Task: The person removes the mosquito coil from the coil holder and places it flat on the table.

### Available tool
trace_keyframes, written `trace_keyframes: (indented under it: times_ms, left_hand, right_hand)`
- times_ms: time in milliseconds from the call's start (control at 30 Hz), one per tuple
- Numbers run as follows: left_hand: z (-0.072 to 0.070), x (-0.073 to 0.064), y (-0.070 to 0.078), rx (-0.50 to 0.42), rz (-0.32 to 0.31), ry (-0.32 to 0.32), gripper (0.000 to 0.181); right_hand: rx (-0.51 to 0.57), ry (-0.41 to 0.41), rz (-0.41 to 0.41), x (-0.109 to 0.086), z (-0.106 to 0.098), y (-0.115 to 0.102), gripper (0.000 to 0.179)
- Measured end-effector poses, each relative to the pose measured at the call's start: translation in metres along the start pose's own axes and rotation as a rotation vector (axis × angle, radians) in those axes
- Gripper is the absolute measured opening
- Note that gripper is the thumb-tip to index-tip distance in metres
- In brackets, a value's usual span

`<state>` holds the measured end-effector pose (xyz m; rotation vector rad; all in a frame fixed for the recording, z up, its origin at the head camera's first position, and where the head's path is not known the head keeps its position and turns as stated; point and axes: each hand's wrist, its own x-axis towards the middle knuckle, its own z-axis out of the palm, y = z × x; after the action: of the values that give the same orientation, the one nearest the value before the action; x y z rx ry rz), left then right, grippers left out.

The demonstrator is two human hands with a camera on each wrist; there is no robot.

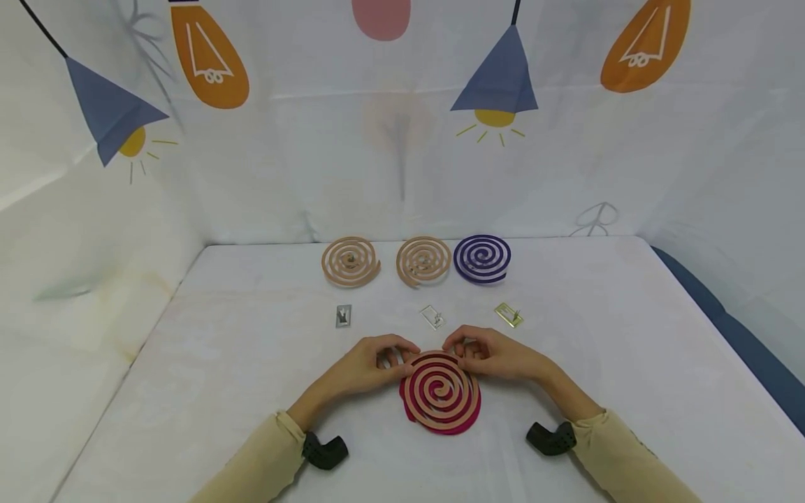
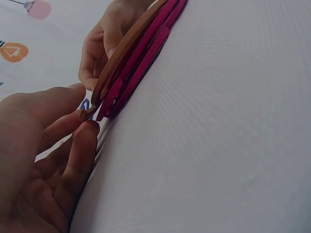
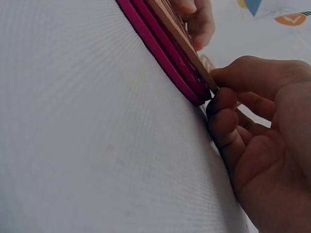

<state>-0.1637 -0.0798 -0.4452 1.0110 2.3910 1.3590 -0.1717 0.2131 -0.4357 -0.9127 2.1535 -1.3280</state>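
A tan mosquito coil (image 1: 439, 426) lies on top of magenta mosquito coils (image 1: 476, 411) in a flat stack on the white table. My left hand (image 1: 370, 365) pinches the tan coil's edge at the upper left of the stack. On the upper right, my right hand (image 1: 499, 353) pinches the same coil's rim between thumb and fingers. The left wrist view shows the tan strip (image 2: 124, 52) standing slightly off the magenta layers (image 2: 142, 65) near the fingertips. In the right wrist view, magenta layers (image 3: 167, 65) sit beneath the tan rim (image 3: 187, 43).
Along the table's back lie two tan coils, one left (image 1: 349, 283) and one middle (image 1: 424, 239), and a purple coil (image 1: 482, 281). Before them are a dark silver metal stand (image 1: 342, 316), a pale silver stand (image 1: 432, 317) and a gold stand (image 1: 509, 315). Printed cloth hangs behind.
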Motion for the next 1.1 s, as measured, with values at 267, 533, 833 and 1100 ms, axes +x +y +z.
trace_keyframes:
  times_ms: [267,533,833,1100]
  left_hand:
    - [0.000,-0.001,0.003,-0.006,-0.015,0.012,0.026]
    - [0.001,-0.001,0.003,0.011,-0.041,0.009,0.023]
    - [-0.002,0.003,0.007,-0.047,-0.089,-0.005,0.021]
    - [-0.002,0.009,0.011,-0.110,-0.110,-0.020,0.023]
  right_hand:
    - [-0.006,0.001,0.004,0.000,0.000,-0.002,0.026]
    - [0.032,0.006,-0.008,-0.001,0.003,0.000,0.022]
    - [0.067,0.022,0.006,0.001,0.003,-0.007,0.020]
    - [0.054,0.042,0.021,0.004,0.004,-0.010,0.018]
